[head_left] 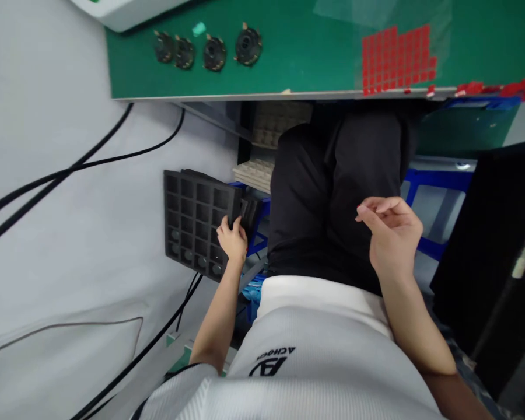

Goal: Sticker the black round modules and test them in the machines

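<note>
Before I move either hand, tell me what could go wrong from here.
The black compartment tray, with your left hand at its edge, might tip if pushed, and the round pieces in its lower pockets could slide out.

The loose red bits at the edge of the green tabletop could catch on a sleeve or drop.

The black cables beside you might snag your left arm if it swings wide.

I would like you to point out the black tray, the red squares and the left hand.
Black tray [235, 202]: head view, on its right rim.
Red squares [387, 58]: head view, middle of the patch.
Left hand [233, 240]: head view, back of the hand.
</note>
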Motion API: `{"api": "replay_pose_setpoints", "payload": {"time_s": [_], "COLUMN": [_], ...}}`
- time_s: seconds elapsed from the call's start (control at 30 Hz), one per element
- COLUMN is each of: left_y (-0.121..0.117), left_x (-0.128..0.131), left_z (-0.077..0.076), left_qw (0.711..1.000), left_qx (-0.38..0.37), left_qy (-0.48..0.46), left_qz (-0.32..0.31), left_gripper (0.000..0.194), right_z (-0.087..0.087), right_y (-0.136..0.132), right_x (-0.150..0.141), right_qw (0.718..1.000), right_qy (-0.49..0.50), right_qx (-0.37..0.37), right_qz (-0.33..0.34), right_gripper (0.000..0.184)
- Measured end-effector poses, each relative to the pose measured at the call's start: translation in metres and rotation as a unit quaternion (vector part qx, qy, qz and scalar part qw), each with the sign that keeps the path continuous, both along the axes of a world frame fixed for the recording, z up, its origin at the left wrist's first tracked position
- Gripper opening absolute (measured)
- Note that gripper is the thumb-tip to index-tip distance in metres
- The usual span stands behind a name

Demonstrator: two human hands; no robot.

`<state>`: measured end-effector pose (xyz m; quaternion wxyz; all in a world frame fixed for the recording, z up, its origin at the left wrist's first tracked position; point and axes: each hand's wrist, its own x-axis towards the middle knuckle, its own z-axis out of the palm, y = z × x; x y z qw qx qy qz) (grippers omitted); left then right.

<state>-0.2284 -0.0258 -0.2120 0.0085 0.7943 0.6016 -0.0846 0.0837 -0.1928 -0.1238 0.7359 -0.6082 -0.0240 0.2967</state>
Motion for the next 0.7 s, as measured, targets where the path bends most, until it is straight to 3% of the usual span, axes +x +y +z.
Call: {"api": "replay_pose_setpoints", "payload": {"time_s": [0.17,0.3,0.47,0.57,0.7], "left_y": [-0.026,-0.019,0.041,0.086,0.130], "left_x": [-0.015,-0.055,-0.153,-0.195,-0.216], "left_z": [0.018,0.034,0.057,0.062,0.057], "left_qw": [0.998,0.992,0.967,0.966,0.970], "left_qx": [-0.004,0.061,0.093,0.043,-0.048], "left_qy": [-0.058,-0.075,-0.068,-0.074,-0.080], "left_qz": [-0.013,0.076,0.228,0.246,0.226], "left_gripper": [0.037,0.036,0.031,0.034,0.034], "right_z": [-0.004,-0.023,-0.045,-0.051,-0.054], "right_y": [0.009,0.026,0.047,0.056,0.064], "right_x": [-0.007,-0.004,0.007,0.011,0.009], "right_qw": [0.999,0.990,0.966,0.954,0.949], "right_qy": [-0.026,-0.035,-0.006,0.039,0.062], "right_qx": [-0.015,-0.024,-0.024,-0.019,-0.016], "right_qz": [0.015,0.133,0.256,0.295,0.308], "right_gripper": [0.026,0.028,0.029,0.032,0.032]}}
